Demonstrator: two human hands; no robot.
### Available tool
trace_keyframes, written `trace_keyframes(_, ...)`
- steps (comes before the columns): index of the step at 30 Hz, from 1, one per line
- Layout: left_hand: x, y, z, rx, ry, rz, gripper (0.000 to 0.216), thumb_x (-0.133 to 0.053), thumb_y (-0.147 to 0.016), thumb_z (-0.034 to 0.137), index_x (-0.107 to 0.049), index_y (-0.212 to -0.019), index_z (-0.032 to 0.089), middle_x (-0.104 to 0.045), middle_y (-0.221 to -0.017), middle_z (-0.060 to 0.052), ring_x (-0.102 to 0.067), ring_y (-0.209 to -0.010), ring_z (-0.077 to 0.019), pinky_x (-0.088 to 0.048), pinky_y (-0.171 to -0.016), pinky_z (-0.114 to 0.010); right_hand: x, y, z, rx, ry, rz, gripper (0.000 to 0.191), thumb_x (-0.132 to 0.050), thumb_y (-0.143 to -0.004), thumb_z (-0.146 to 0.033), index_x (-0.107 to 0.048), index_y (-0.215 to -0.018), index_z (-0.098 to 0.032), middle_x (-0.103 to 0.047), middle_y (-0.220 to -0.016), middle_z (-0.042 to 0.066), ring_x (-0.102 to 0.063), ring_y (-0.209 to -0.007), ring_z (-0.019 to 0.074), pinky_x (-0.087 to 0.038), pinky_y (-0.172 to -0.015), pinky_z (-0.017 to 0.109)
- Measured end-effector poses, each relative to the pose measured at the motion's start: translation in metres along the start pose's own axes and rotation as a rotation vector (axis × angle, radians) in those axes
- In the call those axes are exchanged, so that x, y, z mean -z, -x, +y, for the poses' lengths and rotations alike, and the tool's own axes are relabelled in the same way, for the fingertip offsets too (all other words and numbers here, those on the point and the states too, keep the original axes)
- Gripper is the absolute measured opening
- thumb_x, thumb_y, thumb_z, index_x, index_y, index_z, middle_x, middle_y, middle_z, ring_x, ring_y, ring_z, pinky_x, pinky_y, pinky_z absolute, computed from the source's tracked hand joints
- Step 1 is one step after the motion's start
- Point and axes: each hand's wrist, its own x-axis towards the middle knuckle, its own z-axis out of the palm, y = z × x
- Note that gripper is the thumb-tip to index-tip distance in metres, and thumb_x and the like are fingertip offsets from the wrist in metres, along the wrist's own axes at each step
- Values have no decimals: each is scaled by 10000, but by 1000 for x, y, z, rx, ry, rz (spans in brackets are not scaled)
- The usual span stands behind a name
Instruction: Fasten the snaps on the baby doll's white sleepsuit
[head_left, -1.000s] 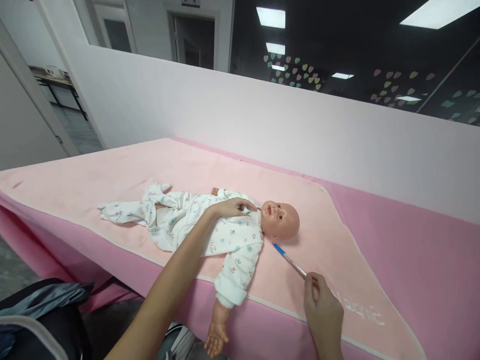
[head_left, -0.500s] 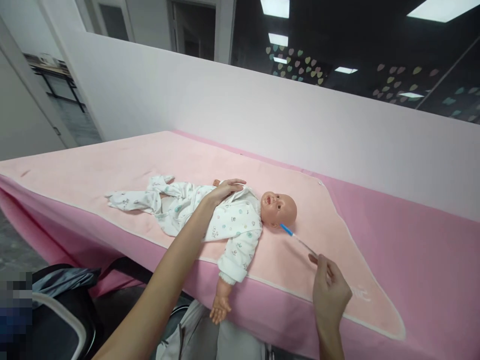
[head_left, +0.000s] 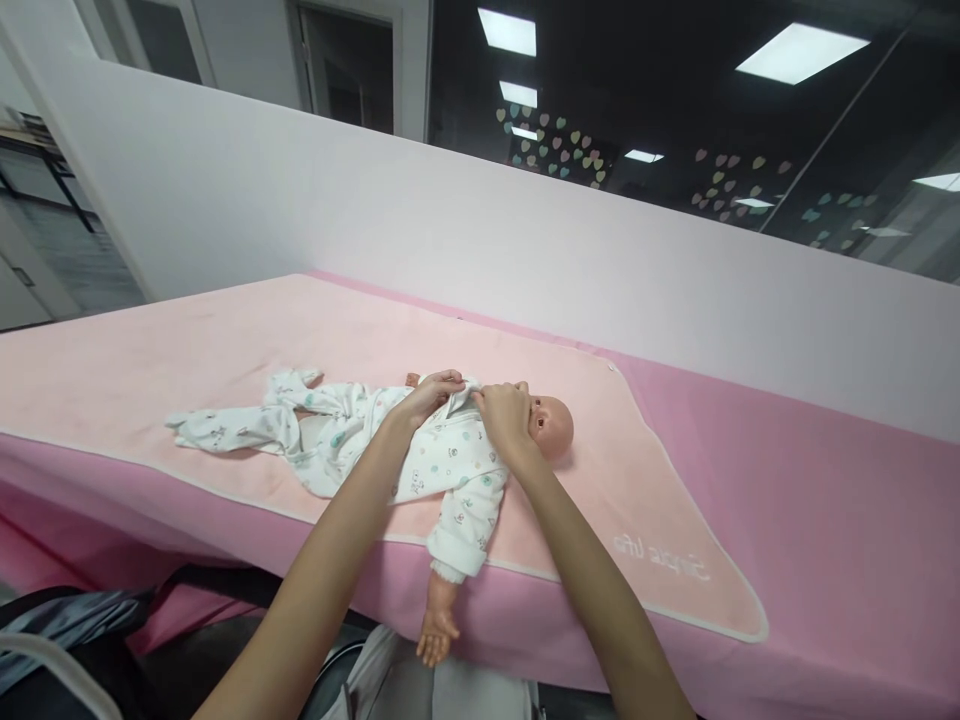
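Note:
A baby doll [head_left: 553,428] lies on its back, its bald head to the right and its legs to the left. It wears a white printed shirt [head_left: 450,460] and matching trousers [head_left: 247,428]. My left hand [head_left: 433,396] is closed on the shirt's front edge near the collar, lifting the cloth. Just beside it, my right hand [head_left: 504,415] is closed at the neckline, covering the doll's chin and mouth. Whatever its fingers hold is hidden. One doll arm [head_left: 439,615] hangs over the table's near edge.
A pale pink mat [head_left: 622,470] with white lettering lies over the pink table cover [head_left: 840,530]. Behind the table runs a white wall [head_left: 375,210] with dark glass above. A black chair [head_left: 75,640] with cloth on it stands at lower left.
My right hand has moved left and up to the doll's neckline; the thin blue-tipped white stick it held is out of sight. My left hand has closed on the shirt, and the view has shifted right.

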Motion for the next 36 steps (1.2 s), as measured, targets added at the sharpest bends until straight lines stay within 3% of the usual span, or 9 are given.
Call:
trace_keyframes(3,-1,-1,1,-6,7,45,219,-613,-515,170,-443,-652,178,-534,-640,25,-507,-565,-101,-389,-539,-213,-7,-23,-14,55,37,-131,295,-377,-921,-214,-652,-869,-122,-680,-849,113,-589,-837,185,-305,-820,342)
trace_keyframes(8,-1,-7,0,-11,-49,138,110,-457,-500,205,-435,-607,195,-446,-536,17,-477,-528,-135,-405,-508,-254,-18,-26,-21,95,-2,-121,272,-342,-920,-155,-604,-973,-106,-618,-1001,125,-499,-1042,192,-340,-880,331)
trace_keyframes(15,0,-17,-2,-17,-139,232,108,-440,-515,200,-517,-585,169,-435,-500,-3,-425,-462,-127,-395,-483,-273,-30,-32,-19,6,-25,-116,268,-292,-912,-112,-460,-1118,-149,-528,-1094,112,-599,-845,153,-437,-651,241)
trace_keyframes(19,8,-14,3,-115,-191,452,128,-436,-642,250,-532,-656,168,-519,-620,-33,-512,-611,-157,-434,-604,-287,-27,-34,-16,146,16,-166,293,-312,-888,-71,-457,-1125,-163,-584,-1020,97,-619,-871,182,-453,-674,257)
trace_keyframes(21,13,-11,3,-223,-397,598,152,-441,-704,264,-560,-718,170,-588,-759,-56,-552,-792,-195,-438,-745,-314,-22,-33,-13,233,45,-189,291,-324,-873,-53,-514,-1067,-156,-603,-1003,104,-624,-888,198,-460,-687,266)
trace_keyframes(23,17,-8,1,-303,-797,682,184,-453,-743,242,-602,-824,171,-623,-927,-82,-529,-965,-238,-396,-877,-357,-16,-32,-9,288,60,-215,285,-345,-859,-39,-561,-1010,-146,-618,-992,117,-628,-902,198,-463,-708,262)
trace_keyframes(27,15,-7,-10,-237,-1405,547,344,-450,-776,152,-581,-1091,197,-550,-1236,-95,-407,-1197,-266,-305,-992,-408,-5,-31,-7,298,47,-250,293,-353,-858,-29,-596,-992,-123,-641,-980,142,-636,-906,186,-467,-732,244)
trace_keyframes(32,12,-14,-15,-117,-1604,405,340,-451,-833,194,-568,-1148,242,-539,-1269,-68,-364,-1243,-261,-213,-1042,-422,-10,-34,-8,277,6,-252,285,-367,-865,-34,-602,-1013,-101,-651,-983,155,-635,-938,207,-470,-736,256)
trace_keyframes(36,11,-17,-12,-2,-1681,426,341,-446,-851,288,-598,-1140,191,-536,-1210,-138,-422,-1148,-305,-335,-921,-413,-14,-36,-8,284,-15,-252,282,-363,-871,-49,-611,-995,-99,-662,-954,157,-640,-932,217,-471,-733,268)
